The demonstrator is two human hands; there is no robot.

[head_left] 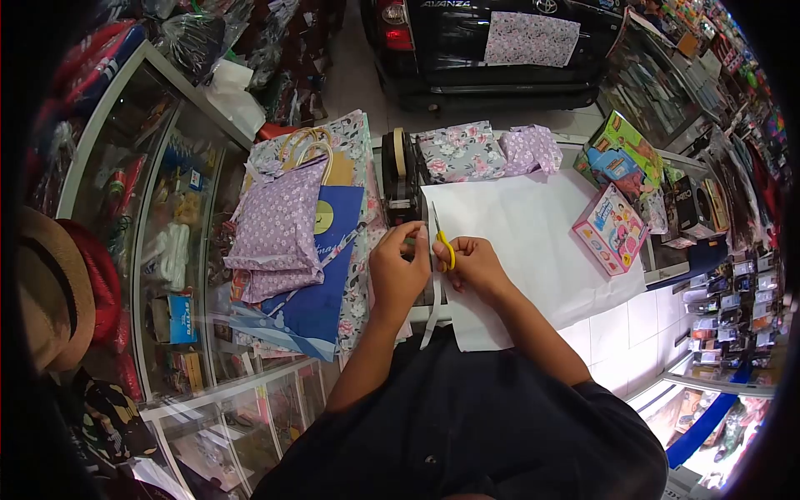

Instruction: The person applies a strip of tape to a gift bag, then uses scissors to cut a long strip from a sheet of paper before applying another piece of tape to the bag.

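A large white paper sheet (525,250) lies spread in front of me, running down over the counter's near edge. My right hand (473,265) is closed around scissors with yellow handles (447,250), their blades pointing away from me along the sheet's left edge. Just left of the scissors, my left hand (402,268) pinches a narrow paper strip (434,310) between thumb and fingers. The strip's lower end dangles below the hands. Whether it still joins the sheet at the top is hard to see.
A pink toy box (611,229) sits on the sheet's right part, beside a green box (621,154). To the left, a purple floral package (279,229) rests on a blue bag (325,275). Behind are a tape dispenser (402,179), floral packages (460,152) and a black car (500,58).
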